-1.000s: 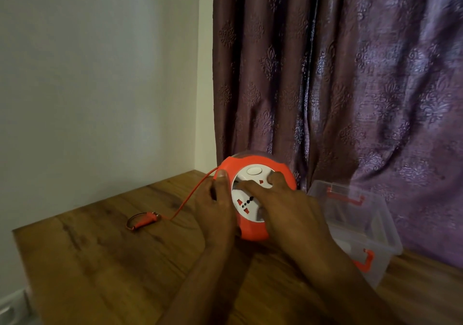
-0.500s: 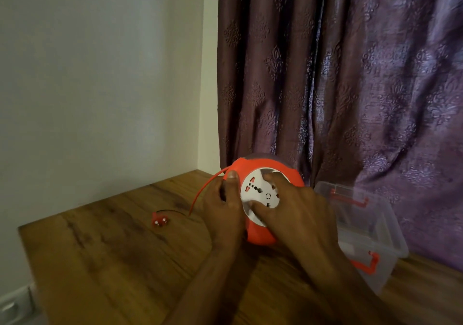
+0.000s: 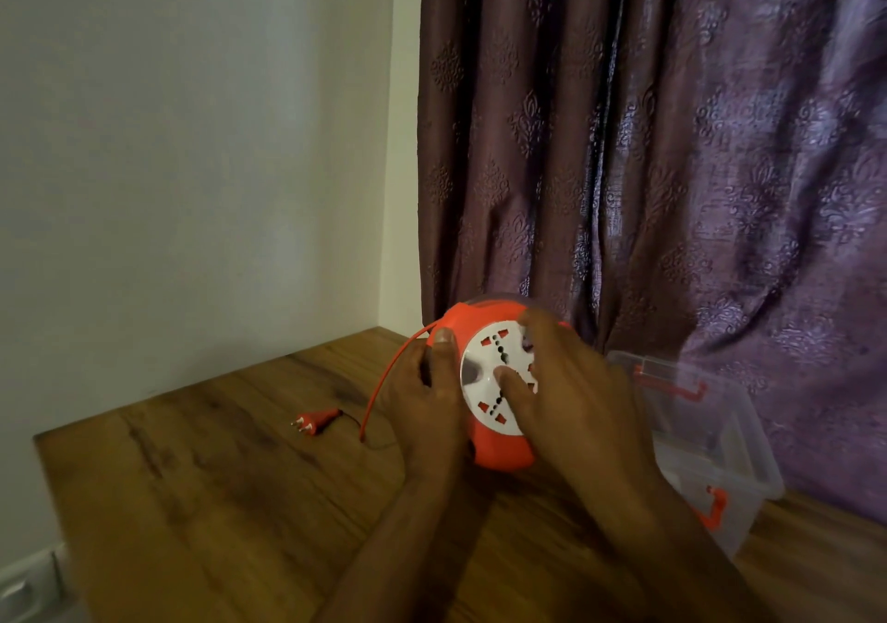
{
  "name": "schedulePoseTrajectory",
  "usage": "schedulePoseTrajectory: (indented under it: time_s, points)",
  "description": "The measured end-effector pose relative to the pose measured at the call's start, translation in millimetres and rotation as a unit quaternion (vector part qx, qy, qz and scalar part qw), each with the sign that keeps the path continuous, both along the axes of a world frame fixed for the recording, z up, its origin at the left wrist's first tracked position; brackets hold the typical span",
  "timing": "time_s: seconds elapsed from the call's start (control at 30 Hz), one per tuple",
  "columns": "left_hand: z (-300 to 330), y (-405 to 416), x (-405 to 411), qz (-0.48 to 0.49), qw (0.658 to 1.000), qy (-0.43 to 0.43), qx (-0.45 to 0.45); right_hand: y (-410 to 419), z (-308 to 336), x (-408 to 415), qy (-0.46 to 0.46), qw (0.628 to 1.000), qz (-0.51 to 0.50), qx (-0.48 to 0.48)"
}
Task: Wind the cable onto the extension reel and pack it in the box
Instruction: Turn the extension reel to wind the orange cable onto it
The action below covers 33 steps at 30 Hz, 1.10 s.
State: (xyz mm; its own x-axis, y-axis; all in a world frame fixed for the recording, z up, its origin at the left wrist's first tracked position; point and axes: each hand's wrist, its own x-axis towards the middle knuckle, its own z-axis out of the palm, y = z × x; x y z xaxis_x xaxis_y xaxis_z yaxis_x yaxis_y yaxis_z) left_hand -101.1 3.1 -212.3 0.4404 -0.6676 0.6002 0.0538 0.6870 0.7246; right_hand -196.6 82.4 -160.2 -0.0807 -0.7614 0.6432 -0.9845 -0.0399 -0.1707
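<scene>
An orange extension reel (image 3: 499,449) with a white socket face (image 3: 485,372) stands on edge on the wooden table (image 3: 216,478). My left hand (image 3: 422,411) grips its left rim, thumb on the orange edge. My right hand (image 3: 571,392) lies over the socket face with fingers pressed on it. A thin orange cable (image 3: 384,382) curves from the reel's top left down to the table and ends in an orange plug (image 3: 314,421) lying to the left. A clear plastic box (image 3: 710,445) with orange latches sits right of the reel, partly hidden by my right arm.
A purple patterned curtain (image 3: 672,166) hangs right behind the reel and box. A pale wall (image 3: 192,142) bounds the table's far left side. The table's left edge drops off near a wall socket (image 3: 24,593) at the bottom left.
The white socket face has turned under my right hand. The cable has shortened and the plug has slid right along the table, closer to the reel.
</scene>
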Motion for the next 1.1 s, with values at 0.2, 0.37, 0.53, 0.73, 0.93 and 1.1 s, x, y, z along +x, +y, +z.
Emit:
schedulePoseTrajectory:
  time_s: [0.2,0.37,0.53,0.73,0.93,1.1]
  points:
    - [2,2,2,-0.014,0.999,0.005,0.028,6,3,-4,0.042,0.98,0.073,0.18]
    - [-1,3,2,-0.021,0.999,0.003,0.031,5,2,-5,0.095,0.974,0.056,0.199]
    - [0,1,1,-0.03,0.999,0.014,0.037,0,-3,-2,0.108,0.983,0.035,0.142]
    - [-4,-3,1,-0.027,0.999,0.012,0.03,-9,-13,-6,0.072,0.996,0.009,0.043]
    - [-8,-7,-2,-0.011,0.999,0.003,0.034,-10,-17,-3,0.015,0.999,-0.036,0.011]
    - [-6,-5,-3,-0.003,0.999,-0.01,0.03,-14,-19,-2,-0.026,0.998,-0.058,0.0]
